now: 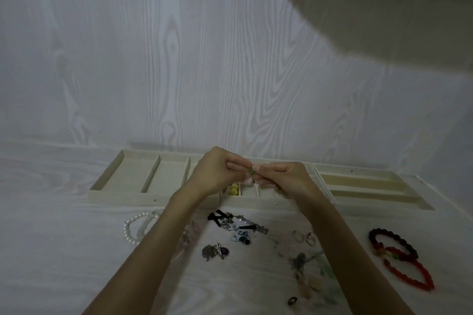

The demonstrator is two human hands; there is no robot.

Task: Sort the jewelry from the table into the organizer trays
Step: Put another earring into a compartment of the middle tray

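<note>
Head view: your left hand (217, 174) and right hand (284, 179) both pinch a small green piece (252, 173) at frame centre — loosen either and it drops past the compartment tray (256, 193).

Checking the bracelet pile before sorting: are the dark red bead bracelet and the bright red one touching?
Touching. In the head view the dark red bracelet overlaps the bright red bracelet where their loops cross, with no gap there.

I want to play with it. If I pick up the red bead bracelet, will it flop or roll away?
The red bead bracelet would probably flop: it lies in a loose, uneven loop, not a stiff ring. It likely won't roll, lying flat on the table. It overlaps a darker bracelet, which might drag along.
</note>
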